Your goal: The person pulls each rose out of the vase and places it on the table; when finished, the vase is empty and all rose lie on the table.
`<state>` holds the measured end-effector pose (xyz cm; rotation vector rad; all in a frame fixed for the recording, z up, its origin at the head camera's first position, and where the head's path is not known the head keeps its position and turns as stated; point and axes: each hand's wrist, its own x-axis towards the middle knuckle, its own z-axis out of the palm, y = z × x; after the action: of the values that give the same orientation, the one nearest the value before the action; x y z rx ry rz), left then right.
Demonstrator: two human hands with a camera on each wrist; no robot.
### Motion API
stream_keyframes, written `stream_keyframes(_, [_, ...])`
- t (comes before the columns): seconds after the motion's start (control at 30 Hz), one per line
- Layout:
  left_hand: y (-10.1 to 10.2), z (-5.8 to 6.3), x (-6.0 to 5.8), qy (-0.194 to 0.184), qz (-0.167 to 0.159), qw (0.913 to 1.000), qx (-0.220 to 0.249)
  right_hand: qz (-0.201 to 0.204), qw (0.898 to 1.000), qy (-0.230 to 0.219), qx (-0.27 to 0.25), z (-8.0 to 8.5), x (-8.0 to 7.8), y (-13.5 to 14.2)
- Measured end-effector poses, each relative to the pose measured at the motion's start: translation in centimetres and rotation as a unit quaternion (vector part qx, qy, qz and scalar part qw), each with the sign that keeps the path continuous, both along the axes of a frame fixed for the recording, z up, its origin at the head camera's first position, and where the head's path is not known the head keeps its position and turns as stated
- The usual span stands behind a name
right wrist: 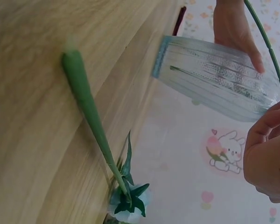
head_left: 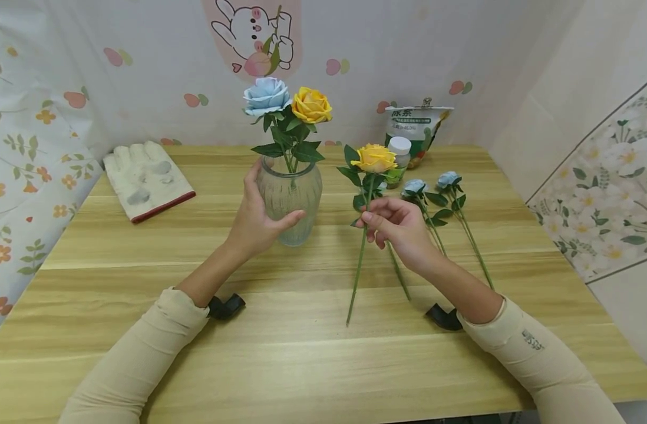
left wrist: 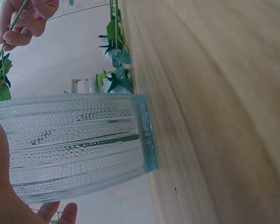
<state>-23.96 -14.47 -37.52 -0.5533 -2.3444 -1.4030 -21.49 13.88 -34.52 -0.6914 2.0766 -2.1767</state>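
Observation:
A ribbed clear glass vase [head_left: 291,206] stands on the table with a light-blue rose [head_left: 267,97] and a yellow rose [head_left: 312,106] in it. My left hand [head_left: 262,215] grips the vase from its left side, thumb across the front and fingers behind the glass. Between thumb and fingers, my right hand [head_left: 400,229] pinches the green stem of another yellow rose [head_left: 375,159], whose bloom points up and stem end hangs down. That rose is to the right of the vase, apart from it. In the left wrist view the vase [left wrist: 79,144] fills much of the frame.
Several light-blue roses [head_left: 448,179] lie on the table to the right, stems toward the front. Behind them stand a white-capped bottle [head_left: 400,154] and a printed pouch [head_left: 424,126]. A white work glove [head_left: 148,179] lies at the back left. A patterned curtain [head_left: 159,88] rises behind the table.

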Motion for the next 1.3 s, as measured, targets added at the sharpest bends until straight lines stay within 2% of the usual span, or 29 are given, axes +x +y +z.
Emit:
stream_keyframes(0.33, [-0.03,-0.06,-0.02,0.000,0.001,1.0000,-0.004,-0.001,1.000,0.010,-0.006,0.04,-0.07,0.05])
stream_keyframes(0.8, [0.05,0.12,0.07,-0.010,0.007,0.9999,-0.005,-0.005,0.999,0.004,-0.046,0.46,-0.29,0.28])
stream_keyframes(1.3, [-0.01,-0.19,-0.02,-0.004,0.006,0.9999,-0.011,-0.008,0.999,-0.006,-0.034,0.53,-0.17,0.39])
